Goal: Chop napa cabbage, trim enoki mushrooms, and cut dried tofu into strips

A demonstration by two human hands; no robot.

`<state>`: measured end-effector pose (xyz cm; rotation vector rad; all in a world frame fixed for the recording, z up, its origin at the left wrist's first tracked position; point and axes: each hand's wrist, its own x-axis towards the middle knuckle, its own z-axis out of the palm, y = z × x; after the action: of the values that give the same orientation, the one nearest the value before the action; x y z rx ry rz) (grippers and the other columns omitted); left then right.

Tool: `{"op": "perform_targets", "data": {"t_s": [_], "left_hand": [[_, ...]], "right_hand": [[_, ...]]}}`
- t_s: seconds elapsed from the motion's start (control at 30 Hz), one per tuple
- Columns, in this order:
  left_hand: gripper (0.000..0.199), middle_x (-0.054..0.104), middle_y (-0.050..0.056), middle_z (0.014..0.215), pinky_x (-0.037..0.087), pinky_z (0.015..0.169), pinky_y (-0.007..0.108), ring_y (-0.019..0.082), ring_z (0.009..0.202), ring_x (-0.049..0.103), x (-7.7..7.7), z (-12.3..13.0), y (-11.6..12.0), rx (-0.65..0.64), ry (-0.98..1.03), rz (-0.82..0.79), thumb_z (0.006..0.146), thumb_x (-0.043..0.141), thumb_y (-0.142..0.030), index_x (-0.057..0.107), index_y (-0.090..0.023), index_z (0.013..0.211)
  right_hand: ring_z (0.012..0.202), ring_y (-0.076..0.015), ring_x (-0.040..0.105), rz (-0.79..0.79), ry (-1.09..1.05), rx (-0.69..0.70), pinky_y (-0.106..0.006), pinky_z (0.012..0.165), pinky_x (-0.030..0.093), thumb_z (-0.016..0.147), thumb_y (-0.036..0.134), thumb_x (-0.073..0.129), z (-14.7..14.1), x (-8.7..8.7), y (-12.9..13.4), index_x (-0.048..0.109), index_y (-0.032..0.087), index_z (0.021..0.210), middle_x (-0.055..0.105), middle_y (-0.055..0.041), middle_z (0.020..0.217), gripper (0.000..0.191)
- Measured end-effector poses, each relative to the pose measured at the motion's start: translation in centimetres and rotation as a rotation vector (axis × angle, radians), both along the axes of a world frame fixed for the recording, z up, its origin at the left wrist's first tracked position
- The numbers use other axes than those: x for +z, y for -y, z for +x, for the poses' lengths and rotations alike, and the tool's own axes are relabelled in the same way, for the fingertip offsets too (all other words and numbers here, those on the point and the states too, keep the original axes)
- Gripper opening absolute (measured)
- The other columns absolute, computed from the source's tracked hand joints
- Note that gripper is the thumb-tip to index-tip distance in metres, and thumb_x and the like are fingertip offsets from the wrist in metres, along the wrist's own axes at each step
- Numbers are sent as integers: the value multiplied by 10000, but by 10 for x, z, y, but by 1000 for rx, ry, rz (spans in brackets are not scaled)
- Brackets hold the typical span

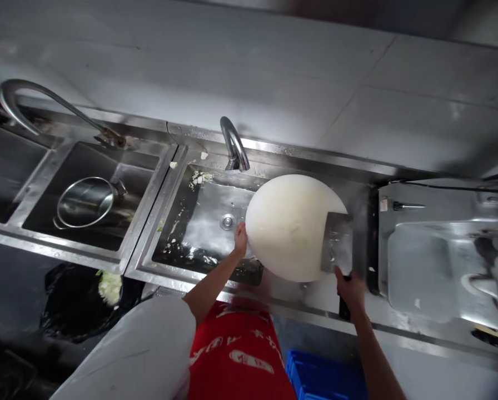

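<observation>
A thick round white cutting board (290,225) extends over the right part of the middle sink (209,208) and the steel counter beside it. At the board's left edge, my left hand (240,240) grips the rim, its fingers partly hidden. My right hand (350,290) is wrapped around the black handle of a cleaver (337,243). The cleaver's broad blade overlaps the right side of the board; whether it touches the surface I cannot tell. White and pale green vegetable scraps (199,178) lie in the sink's back left corner.
A curved faucet (233,145) stands behind the middle sink. The left sink holds a metal pot (85,201). Below it is a black bag (80,305) with scraps. A steel appliance (419,269) stands right; a blue crate (322,375) sits below the counter.
</observation>
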<state>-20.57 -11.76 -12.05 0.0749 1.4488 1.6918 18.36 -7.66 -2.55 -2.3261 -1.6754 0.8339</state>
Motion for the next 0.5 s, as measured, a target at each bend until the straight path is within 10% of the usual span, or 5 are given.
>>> {"op": "perform_targets", "data": {"t_s": [0.23,0.5], "left_hand": [[308,742,133,1174,474,1119,431,248,1189,657,35,-76,101,69,-763,9,941,547,-351,785,-168,1013],[311,737,130,1101,492,1073,395,259,1100,673,41,-119,282,261,-967,-431,897,474,-286,720,-140,1017]], "right_hand": [[687,-271,694,82,5,270,-322,673,470,913,647,495,-110,-10,18,636,207,793,693,-105,630,477],[968,-291,740,35,106,796,-300,794,467,1041,470,498,-250,13,33,728,132,1104,787,-184,1010,413]]}}
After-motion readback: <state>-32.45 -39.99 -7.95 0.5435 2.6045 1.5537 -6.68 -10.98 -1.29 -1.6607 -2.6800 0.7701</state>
